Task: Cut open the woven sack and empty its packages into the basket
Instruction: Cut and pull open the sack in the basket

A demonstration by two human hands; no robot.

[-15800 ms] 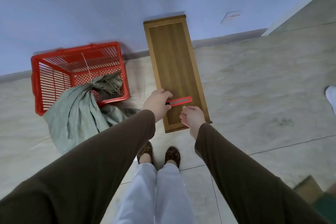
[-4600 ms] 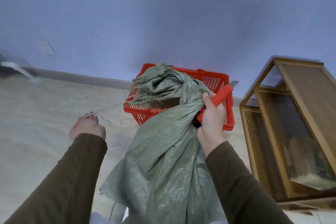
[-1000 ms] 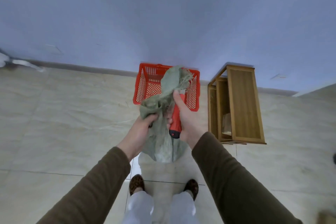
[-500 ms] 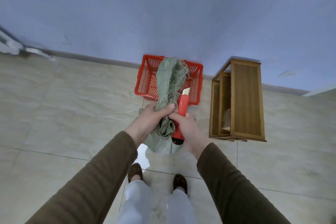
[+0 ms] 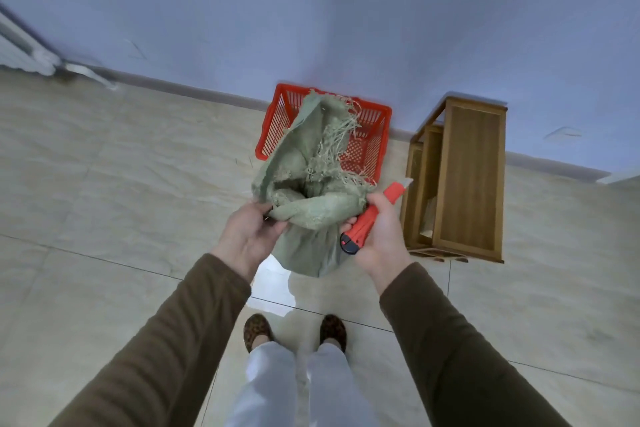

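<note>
Both hands are up holding the crumpled green woven sack (image 5: 313,184) over the near edge of the red plastic lattice basket (image 5: 372,135). Left hand (image 5: 251,236) pinches its left rim. Right hand (image 5: 379,232) grips the right rim plus a red utility knife (image 5: 372,218), blade pointing far-right toward the wooden shelf unit (image 5: 464,177).
</note>
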